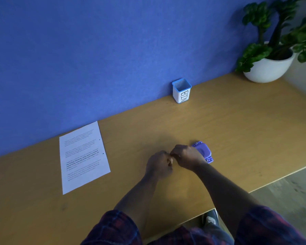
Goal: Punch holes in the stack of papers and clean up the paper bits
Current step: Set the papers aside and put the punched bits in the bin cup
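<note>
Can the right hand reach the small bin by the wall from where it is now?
Probably yes. The right hand is by the hole punch, and only bare table lies between it and the bin; whether it already holds something is hidden.

Layout on surface (pixel 219 131): both hands meet at centre, fingers (pixel 171 154) touching. Hole punch (pixel 204 152) just right of fingers, behind right hand (pixel 187 158). Paper stack (pixel 83 156) well left. Bin (pixel 182 91) far behind, against wall (pixel 95 59). Plant pot (pixel 268 68) far back-right.
</note>
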`<action>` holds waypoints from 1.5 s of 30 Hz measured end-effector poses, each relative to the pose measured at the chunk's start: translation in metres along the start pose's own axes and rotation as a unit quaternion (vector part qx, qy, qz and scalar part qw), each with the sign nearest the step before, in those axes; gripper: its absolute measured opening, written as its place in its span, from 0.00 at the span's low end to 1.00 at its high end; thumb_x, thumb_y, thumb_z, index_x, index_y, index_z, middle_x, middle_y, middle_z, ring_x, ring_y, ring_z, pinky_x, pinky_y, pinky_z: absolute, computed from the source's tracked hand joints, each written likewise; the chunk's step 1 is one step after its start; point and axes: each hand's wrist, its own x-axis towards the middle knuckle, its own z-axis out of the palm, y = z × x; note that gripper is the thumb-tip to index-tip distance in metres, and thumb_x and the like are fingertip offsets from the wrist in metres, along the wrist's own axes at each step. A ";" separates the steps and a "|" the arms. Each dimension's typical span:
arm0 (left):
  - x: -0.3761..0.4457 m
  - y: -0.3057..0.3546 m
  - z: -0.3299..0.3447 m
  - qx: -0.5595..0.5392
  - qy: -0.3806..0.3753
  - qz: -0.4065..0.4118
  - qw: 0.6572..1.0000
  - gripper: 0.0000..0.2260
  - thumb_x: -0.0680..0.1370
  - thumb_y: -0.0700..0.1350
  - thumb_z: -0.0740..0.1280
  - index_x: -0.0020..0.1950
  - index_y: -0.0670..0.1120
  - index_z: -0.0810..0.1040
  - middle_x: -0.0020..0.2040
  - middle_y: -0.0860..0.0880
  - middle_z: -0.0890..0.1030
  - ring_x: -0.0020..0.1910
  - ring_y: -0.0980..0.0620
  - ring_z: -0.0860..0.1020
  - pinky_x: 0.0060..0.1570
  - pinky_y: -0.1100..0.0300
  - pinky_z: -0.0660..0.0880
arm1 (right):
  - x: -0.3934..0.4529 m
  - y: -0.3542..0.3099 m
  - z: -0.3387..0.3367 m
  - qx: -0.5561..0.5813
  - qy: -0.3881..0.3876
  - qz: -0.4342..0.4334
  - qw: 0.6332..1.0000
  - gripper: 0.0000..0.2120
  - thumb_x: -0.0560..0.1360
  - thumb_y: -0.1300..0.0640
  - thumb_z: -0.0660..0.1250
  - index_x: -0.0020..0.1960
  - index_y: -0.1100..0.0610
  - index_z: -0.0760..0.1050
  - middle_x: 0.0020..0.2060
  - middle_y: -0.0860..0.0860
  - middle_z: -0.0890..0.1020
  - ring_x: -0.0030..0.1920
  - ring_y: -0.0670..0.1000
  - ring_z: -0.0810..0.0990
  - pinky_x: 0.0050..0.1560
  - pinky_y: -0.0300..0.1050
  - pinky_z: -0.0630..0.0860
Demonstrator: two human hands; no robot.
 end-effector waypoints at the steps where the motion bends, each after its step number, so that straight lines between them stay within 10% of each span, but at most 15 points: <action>1: -0.007 -0.003 0.005 -0.022 -0.010 -0.011 1.000 0.03 0.70 0.47 0.67 0.39 0.54 0.80 0.40 0.57 0.75 0.40 0.53 0.80 0.33 0.60 0.73 | -0.006 -0.002 0.004 0.002 -0.024 0.007 1.000 0.10 0.75 0.59 0.64 0.51 0.54 0.83 0.50 0.50 0.84 0.51 0.56 0.83 0.44 0.53 0.80; 10: -0.026 -0.017 0.012 -0.126 -0.037 -0.032 0.991 0.09 0.69 0.48 0.80 0.48 0.48 0.88 0.47 0.55 0.85 0.47 0.55 0.84 0.48 0.59 0.81 | -0.027 -0.007 0.017 0.066 -0.122 0.121 0.983 0.07 0.72 0.57 0.68 0.45 0.48 0.84 0.45 0.44 0.85 0.49 0.47 0.82 0.49 0.45 0.80; 29: -0.031 -0.016 0.020 -0.105 0.004 -0.018 0.994 0.04 0.74 0.42 0.74 0.46 0.44 0.88 0.47 0.48 0.85 0.47 0.47 0.84 0.47 0.53 0.80 | -0.029 -0.008 0.033 0.204 -0.063 0.183 0.960 0.04 0.66 0.61 0.76 0.40 0.56 0.83 0.39 0.48 0.84 0.41 0.49 0.80 0.46 0.44 0.77; 38: -0.035 0.002 0.025 0.110 -0.019 0.059 0.992 0.07 0.75 0.39 0.67 0.51 0.45 0.80 0.56 0.47 0.79 0.60 0.43 0.75 0.52 0.50 0.74 | -0.028 -0.010 0.033 0.202 -0.058 0.195 0.958 0.17 0.66 0.63 0.74 0.30 0.47 0.71 0.28 0.42 0.76 0.29 0.37 0.73 0.33 0.29 0.67; 45: -0.031 0.008 0.027 0.192 -0.047 0.072 0.978 0.16 0.70 0.41 0.72 0.56 0.46 0.77 0.57 0.45 0.78 0.57 0.43 0.76 0.53 0.48 0.75 | -0.030 -0.008 0.038 0.201 -0.041 0.183 0.961 0.12 0.67 0.62 0.71 0.34 0.52 0.70 0.33 0.47 0.75 0.36 0.49 0.70 0.34 0.34 0.67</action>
